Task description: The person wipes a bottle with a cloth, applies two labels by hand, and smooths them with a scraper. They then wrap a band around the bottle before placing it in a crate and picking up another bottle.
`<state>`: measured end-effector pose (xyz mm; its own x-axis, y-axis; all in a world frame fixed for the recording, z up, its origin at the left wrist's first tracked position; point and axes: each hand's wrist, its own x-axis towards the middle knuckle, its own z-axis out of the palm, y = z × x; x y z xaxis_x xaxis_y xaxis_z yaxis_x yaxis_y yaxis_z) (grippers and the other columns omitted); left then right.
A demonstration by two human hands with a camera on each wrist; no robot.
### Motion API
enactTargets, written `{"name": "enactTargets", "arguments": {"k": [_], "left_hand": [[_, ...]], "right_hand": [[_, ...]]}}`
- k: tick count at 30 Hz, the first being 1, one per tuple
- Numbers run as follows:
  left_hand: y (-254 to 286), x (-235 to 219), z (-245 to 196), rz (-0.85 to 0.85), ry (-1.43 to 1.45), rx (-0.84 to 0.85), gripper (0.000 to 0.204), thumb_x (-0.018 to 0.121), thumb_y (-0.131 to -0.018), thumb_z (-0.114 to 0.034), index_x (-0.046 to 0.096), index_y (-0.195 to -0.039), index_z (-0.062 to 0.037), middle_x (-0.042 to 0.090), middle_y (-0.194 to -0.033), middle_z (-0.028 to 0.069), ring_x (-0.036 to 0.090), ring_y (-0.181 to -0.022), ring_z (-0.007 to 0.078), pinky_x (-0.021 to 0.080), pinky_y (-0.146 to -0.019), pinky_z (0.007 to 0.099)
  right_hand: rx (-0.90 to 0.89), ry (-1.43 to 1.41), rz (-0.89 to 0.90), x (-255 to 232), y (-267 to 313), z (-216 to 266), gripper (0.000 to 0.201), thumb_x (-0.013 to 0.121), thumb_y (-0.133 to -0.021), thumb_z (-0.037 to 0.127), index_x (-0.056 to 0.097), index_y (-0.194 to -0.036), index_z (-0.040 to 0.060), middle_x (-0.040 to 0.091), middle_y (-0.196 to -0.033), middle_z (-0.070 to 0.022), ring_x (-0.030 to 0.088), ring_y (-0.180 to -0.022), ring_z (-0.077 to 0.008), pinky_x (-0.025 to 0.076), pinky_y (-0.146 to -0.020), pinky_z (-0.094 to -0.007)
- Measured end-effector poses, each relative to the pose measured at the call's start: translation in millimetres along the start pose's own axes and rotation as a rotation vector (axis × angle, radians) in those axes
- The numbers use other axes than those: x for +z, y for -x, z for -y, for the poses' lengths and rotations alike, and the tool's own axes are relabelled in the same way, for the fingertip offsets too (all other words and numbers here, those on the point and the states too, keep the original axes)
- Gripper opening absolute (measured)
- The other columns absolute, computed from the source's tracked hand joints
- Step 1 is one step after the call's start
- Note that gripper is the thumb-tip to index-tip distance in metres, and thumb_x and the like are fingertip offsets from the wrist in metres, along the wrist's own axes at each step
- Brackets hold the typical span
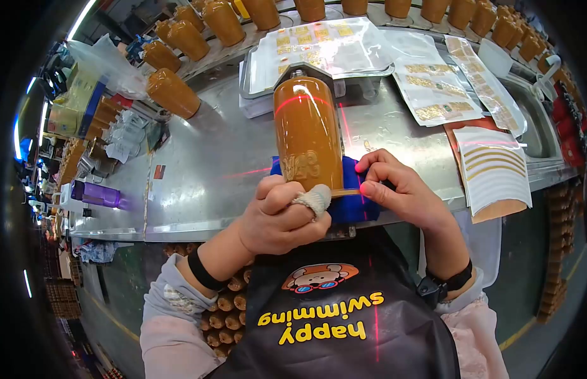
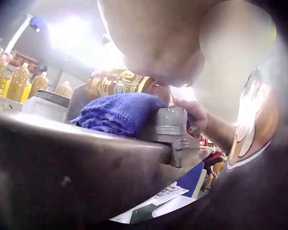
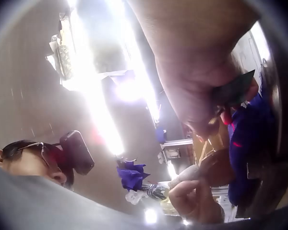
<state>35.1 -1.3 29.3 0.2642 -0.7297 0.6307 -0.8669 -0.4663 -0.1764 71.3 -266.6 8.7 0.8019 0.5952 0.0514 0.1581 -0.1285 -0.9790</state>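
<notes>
A brown glossy bottle (image 1: pixel 308 129) with raised characters lies on its side, its base toward the person, over a folded blue towel (image 2: pixel 117 112). My left hand (image 1: pixel 277 218) is at the base, fingers curled, one digit wrapped in a whitish knit cover (image 1: pixel 315 201). A thin gold strip (image 1: pixel 349 192) runs from that covered digit across to my right hand (image 1: pixel 397 186), which pinches its other end between thumb and finger. In the right wrist view, a dark green pointed flat piece (image 3: pixel 235 88) shows at the right palm.
Behind the bottle, sheets of gold decals (image 1: pixel 325 44) lie on a metal tray. A white sheet with curved gold strips (image 1: pixel 492 167) hangs over the front edge at right. More brown bottles (image 1: pixel 173 93) stand left and along the back; a purple bottle (image 1: pixel 97 194) lies left.
</notes>
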Motion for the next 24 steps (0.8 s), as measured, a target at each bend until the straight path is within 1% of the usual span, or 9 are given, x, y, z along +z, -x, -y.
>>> {"name": "enactTargets", "arguments": {"k": [2,5,8,11,14,17,20,23,24], "left_hand": [[-4,3,1,0.024,-0.002,0.038,0.024,0.069,-0.059,-0.019,0.066,-0.082,-0.0232,0.060,-0.099,-0.0061,0.047,-0.093,0.0204,0.040,-0.077,0.0347],[-9,8,0,0.023,-0.080,0.058,0.022,0.069,-0.059,-0.020,0.067,-0.081,-0.0244,0.058,-0.102,-0.0061,0.046,-0.093,0.0200,0.041,-0.076,0.0315],[-13,9,0,0.046,-0.108,0.070,0.022,0.070,-0.057,-0.017,0.067,-0.078,-0.0223,0.056,-0.105,-0.0043,0.046,-0.090,0.0208,0.043,-0.072,0.0317],[-1,9,2,-0.002,0.004,0.011,0.025,0.072,-0.053,-0.014,0.067,-0.077,-0.0202,0.055,-0.104,-0.0025,0.047,-0.089,0.0220,0.044,-0.067,0.0334],[9,11,-7,-0.065,-0.019,-0.089,0.027,0.073,-0.051,-0.011,0.067,-0.076,-0.0189,0.053,-0.099,-0.0014,0.048,-0.087,0.0225,0.045,-0.062,0.0340],[4,11,-4,-0.040,0.010,-0.026,0.025,0.073,-0.053,-0.009,0.067,-0.076,-0.0187,0.050,-0.097,-0.0008,0.048,-0.085,0.0228,0.044,-0.061,0.0337],[-4,13,1,-0.029,-0.005,0.059,0.024,0.073,-0.054,-0.009,0.067,-0.076,-0.0179,0.049,-0.098,-0.0006,0.048,-0.085,0.0233,0.044,-0.060,0.0330],[-2,11,1,-0.022,-0.002,0.040,0.024,0.073,-0.054,-0.009,0.067,-0.075,-0.0190,0.048,-0.099,-0.0007,0.048,-0.086,0.0235,0.043,-0.060,0.0335],[1,11,0,-0.032,-0.018,0.000,0.025,0.073,-0.055,-0.009,0.067,-0.076,-0.0197,0.048,-0.098,-0.0008,0.049,-0.086,0.0233,0.044,-0.060,0.0333]], "right_hand": [[0.033,-0.043,-0.015,0,0,1,0.027,0.067,-0.093,0.028,0.060,-0.081,0.0042,0.054,-0.112,-0.0107,0.051,-0.106,-0.0240,0.041,-0.091,-0.0333],[-0.025,0.032,0.019,-1,-1,-2,0.025,0.063,-0.097,0.024,0.057,-0.083,0.0044,0.049,-0.117,-0.0055,0.047,-0.088,-0.0082,0.042,-0.076,-0.0236],[-0.033,0.039,0.010,0,-2,-2,0.025,0.064,-0.096,0.025,0.057,-0.083,0.0044,0.049,-0.116,-0.0068,0.047,-0.095,-0.0111,0.041,-0.082,-0.0255],[-0.044,0.063,0.001,0,-2,0,0.025,0.065,-0.095,0.025,0.057,-0.083,0.0042,0.050,-0.115,-0.0078,0.048,-0.099,-0.0131,0.040,-0.086,-0.0269],[-0.060,0.077,0.001,0,-3,-2,0.025,0.065,-0.095,0.024,0.057,-0.083,0.0040,0.050,-0.114,-0.0080,0.048,-0.100,-0.0137,0.040,-0.086,-0.0271],[-0.069,0.089,-0.002,2,-3,-3,0.025,0.064,-0.095,0.025,0.057,-0.083,0.0041,0.050,-0.114,-0.0077,0.047,-0.100,-0.0138,0.040,-0.086,-0.0275],[-0.038,0.060,0.001,2,-3,-2,0.026,0.064,-0.095,0.025,0.057,-0.082,0.0041,0.050,-0.114,-0.0076,0.047,-0.101,-0.0147,0.039,-0.088,-0.0281],[-0.019,0.064,0.006,1,-3,2,0.026,0.064,-0.095,0.026,0.056,-0.082,0.0040,0.050,-0.114,-0.0076,0.047,-0.102,-0.0152,0.039,-0.089,-0.0286],[-0.024,0.070,0.002,1,-4,1,0.026,0.064,-0.095,0.026,0.056,-0.082,0.0041,0.050,-0.114,-0.0076,0.047,-0.102,-0.0152,0.039,-0.089,-0.0286]]}}
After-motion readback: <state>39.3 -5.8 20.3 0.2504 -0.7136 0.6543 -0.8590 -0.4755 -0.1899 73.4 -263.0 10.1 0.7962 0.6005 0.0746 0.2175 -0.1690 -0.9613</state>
